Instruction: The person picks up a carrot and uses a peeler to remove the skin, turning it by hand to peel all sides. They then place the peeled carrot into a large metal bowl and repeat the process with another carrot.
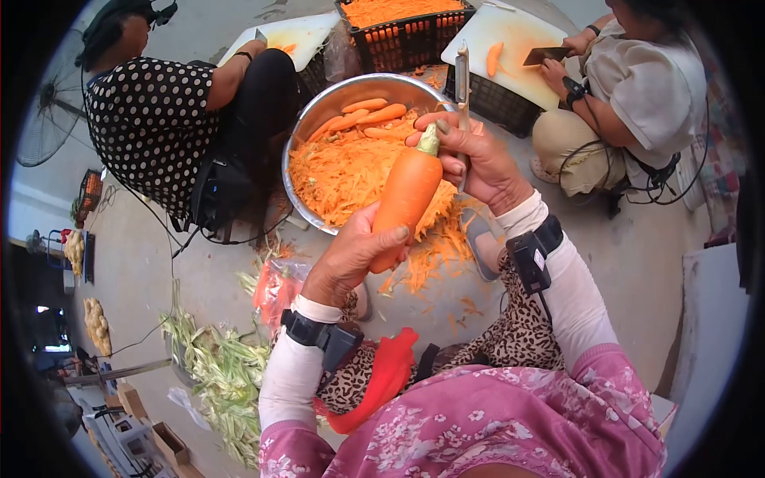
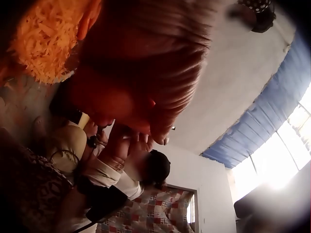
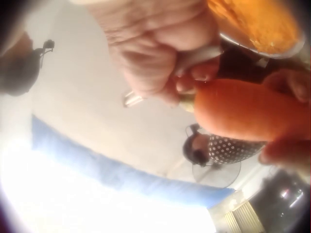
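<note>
My left hand [image 1: 343,251] grips the thick lower end of a large orange carrot [image 1: 406,195], thumb along its side. The carrot tilts up toward my right hand [image 1: 488,163], whose thumb and fingertips are at its pale green stem end. That hand also holds a metal peeler [image 1: 462,80], which sticks up past the fingers. In the right wrist view, the peeler's metal handle [image 3: 200,59] runs through the curled fingers beside the carrot [image 3: 243,109]. Just beyond both hands stands a wide metal basin [image 1: 307,111] with orange shreds [image 1: 339,179] and several whole carrots [image 1: 382,113].
Two people sit opposite, at white cutting boards [image 1: 518,28] laid on black crates; the right one holds a knife [image 1: 546,55]. A black crate [image 1: 398,44] of carrots stands between them. Orange scraps [image 1: 426,259] and green husks [image 1: 231,382] litter the floor near my feet.
</note>
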Available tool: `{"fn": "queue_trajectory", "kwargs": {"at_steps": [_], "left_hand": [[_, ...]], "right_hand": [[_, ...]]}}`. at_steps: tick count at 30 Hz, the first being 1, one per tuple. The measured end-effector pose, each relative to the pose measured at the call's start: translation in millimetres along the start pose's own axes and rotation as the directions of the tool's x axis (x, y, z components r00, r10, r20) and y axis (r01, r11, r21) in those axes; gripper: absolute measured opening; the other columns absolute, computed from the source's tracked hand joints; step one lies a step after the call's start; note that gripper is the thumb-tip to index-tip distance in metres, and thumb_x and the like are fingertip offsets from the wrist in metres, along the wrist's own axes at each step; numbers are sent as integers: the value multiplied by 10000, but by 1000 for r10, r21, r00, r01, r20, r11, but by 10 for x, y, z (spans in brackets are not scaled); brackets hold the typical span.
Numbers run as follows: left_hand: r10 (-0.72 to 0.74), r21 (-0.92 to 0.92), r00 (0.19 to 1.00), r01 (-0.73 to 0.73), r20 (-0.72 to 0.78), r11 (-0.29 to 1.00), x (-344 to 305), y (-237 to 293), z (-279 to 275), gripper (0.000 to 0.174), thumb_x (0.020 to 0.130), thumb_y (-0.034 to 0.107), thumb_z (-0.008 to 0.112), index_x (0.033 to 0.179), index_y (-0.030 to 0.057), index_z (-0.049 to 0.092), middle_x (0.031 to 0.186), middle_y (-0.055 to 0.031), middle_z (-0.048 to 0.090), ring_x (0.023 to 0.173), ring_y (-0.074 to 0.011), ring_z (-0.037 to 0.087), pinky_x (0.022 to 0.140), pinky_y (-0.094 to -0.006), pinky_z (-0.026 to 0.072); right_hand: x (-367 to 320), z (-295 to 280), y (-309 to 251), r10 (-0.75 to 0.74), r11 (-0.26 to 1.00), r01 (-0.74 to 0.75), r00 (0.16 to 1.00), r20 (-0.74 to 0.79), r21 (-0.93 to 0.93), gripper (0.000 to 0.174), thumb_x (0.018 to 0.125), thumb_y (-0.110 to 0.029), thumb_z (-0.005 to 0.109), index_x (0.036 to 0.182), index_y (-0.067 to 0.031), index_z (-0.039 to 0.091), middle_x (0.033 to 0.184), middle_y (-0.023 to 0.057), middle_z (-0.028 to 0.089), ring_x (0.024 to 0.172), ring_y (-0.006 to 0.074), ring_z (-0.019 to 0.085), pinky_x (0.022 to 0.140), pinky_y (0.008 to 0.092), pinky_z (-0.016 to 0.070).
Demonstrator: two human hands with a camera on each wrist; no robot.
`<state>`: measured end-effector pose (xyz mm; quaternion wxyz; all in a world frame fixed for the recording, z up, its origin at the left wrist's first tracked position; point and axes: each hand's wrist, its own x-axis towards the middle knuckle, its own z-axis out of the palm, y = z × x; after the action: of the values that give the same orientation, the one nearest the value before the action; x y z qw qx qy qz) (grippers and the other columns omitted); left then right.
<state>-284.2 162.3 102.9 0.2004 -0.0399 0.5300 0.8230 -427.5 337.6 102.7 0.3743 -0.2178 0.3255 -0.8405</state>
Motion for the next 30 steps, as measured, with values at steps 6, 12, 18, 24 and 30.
{"fn": "queue_trajectory", "kwargs": {"at_steps": [6,12,18,24,30], "left_hand": [[82,128,983,-61,-166,990,97,-87,55,425,759,249,753,1050,29,535,807,-36,571,625,-90,545,535,-210,436],[439,586,861,-221,-259,780,203,-200,44,469,716,204,787,1039,7,509,869,-60,601,739,-148,590,651,-270,487],[526,812,800,-87,-289,578,233,-204,79,471,685,212,790,980,-2,491,882,-177,614,783,-281,619,689,-373,488],[527,811,787,-59,-321,583,244,-207,60,461,693,208,780,982,-1,488,887,-178,612,794,-276,617,688,-366,483],[386,304,834,-278,-393,911,220,-173,156,433,780,131,724,1145,29,515,962,-26,588,816,-104,556,716,-247,460]], "right_hand": [[16,-71,116,-7,1000,8,991,-134,8,213,922,-166,576,1082,-25,586,861,42,616,581,36,448,508,161,387],[19,-57,127,-30,989,-1,978,-207,-147,163,898,-195,626,1006,-74,614,780,-29,574,614,46,481,542,187,422],[12,-76,149,-47,985,14,981,-189,-173,197,885,-183,644,1045,-69,627,884,8,637,758,68,586,626,210,482],[4,-4,194,-74,972,18,970,-230,-236,273,895,-195,629,1132,-66,586,1047,44,619,935,130,615,765,275,532],[-47,137,342,70,990,-87,986,-148,-113,374,890,-260,636,1233,-145,542,1093,4,605,951,116,594,742,300,509]]}}
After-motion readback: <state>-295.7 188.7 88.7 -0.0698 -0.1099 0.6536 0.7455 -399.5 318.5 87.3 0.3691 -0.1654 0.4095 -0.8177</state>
